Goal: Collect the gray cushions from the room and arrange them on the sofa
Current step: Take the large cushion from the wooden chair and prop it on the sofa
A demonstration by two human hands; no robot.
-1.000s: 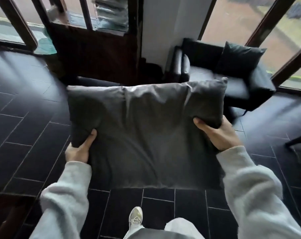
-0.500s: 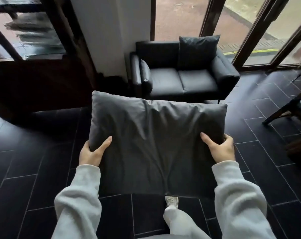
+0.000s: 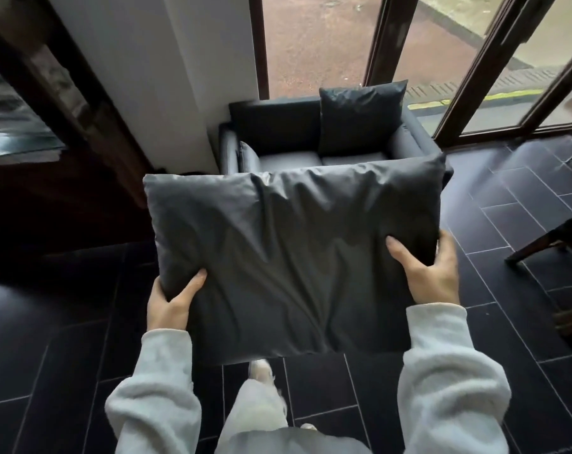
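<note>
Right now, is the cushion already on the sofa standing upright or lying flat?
Upright. The cushion on the sofa stands on edge on the right seat, against the sofa backrest, its top corners above the back's top edge.

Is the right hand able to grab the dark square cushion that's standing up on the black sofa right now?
Probably not yet. The right hand and left hand both grip the big gray fabric cushion, and the dark square cushion on the black sofa sits well beyond it.
</note>
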